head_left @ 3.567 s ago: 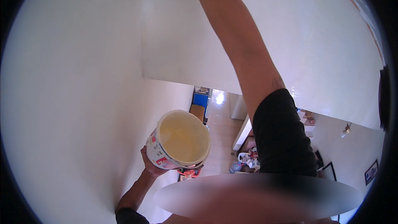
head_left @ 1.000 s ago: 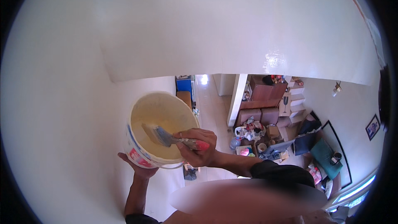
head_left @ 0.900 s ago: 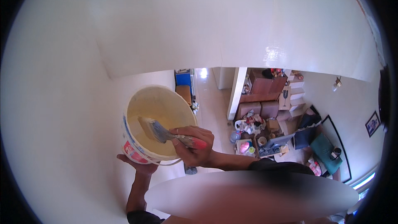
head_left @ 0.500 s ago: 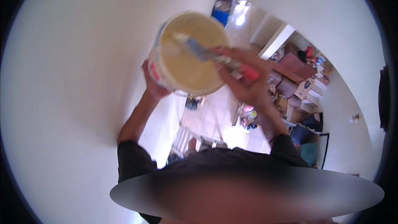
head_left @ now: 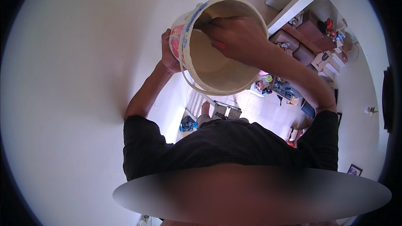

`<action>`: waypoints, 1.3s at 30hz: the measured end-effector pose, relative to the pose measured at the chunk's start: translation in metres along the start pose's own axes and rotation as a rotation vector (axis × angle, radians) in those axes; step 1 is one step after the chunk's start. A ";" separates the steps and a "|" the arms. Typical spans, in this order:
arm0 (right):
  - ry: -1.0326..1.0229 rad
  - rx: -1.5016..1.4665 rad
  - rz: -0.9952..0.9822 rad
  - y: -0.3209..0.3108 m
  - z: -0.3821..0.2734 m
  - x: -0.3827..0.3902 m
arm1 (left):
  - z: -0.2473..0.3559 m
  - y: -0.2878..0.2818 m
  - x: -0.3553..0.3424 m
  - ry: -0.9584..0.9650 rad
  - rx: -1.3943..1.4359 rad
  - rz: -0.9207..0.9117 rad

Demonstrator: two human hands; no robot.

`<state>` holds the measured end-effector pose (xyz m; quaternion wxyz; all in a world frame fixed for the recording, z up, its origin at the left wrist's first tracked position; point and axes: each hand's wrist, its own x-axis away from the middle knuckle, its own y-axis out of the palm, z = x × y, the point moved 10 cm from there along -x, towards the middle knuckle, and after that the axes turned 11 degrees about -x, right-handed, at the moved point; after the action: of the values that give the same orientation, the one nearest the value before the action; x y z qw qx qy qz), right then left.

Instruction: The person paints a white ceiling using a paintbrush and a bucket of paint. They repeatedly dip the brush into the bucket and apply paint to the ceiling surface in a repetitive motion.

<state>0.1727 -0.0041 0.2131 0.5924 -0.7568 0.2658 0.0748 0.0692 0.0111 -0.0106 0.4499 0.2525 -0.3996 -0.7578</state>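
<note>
A white plastic paint bucket [head_left: 222,77] with pink and blue label patches is held high in front of me, tilted so its pale inside shows. My left hand [head_left: 169,54] grips its outer left side near the label. My right hand [head_left: 234,37] reaches inside the bucket, closed round the paintbrush's red-tipped handle [head_left: 218,44]; the bristle end is hidden behind the hand and in shadow. A wire bucket handle hangs along the lower left of the rim.
A white wall [head_left: 71,79] fills my left. Far below are a tiled floor [head_left: 253,102], a sofa [head_left: 303,54], cluttered furniture and stairs [head_left: 333,67]. My bare foot [head_left: 205,108] is by a slatted metal platform [head_left: 194,102]. A wall lamp [head_left: 370,111] is at right.
Earlier my right arm stretched upward. Since then it has brought the brush into the bucket and pushed deeper. The bucket has moved up and right in view, and its tilt has changed.
</note>
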 end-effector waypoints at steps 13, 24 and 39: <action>0.123 -0.325 0.187 -0.029 0.015 0.008 | 0.015 0.010 0.012 0.096 -0.353 0.342; 0.594 -1.107 0.316 -0.066 0.061 0.026 | 0.022 0.036 -0.005 0.120 -0.161 -0.023; 0.608 -1.089 0.201 -0.036 0.060 0.027 | 0.015 0.024 -0.004 0.110 -0.149 -0.103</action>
<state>0.2252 0.0495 0.2152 0.0102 -0.9086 0.4160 0.0361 0.0719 0.0139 0.0175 0.4492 0.2797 -0.3031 -0.7926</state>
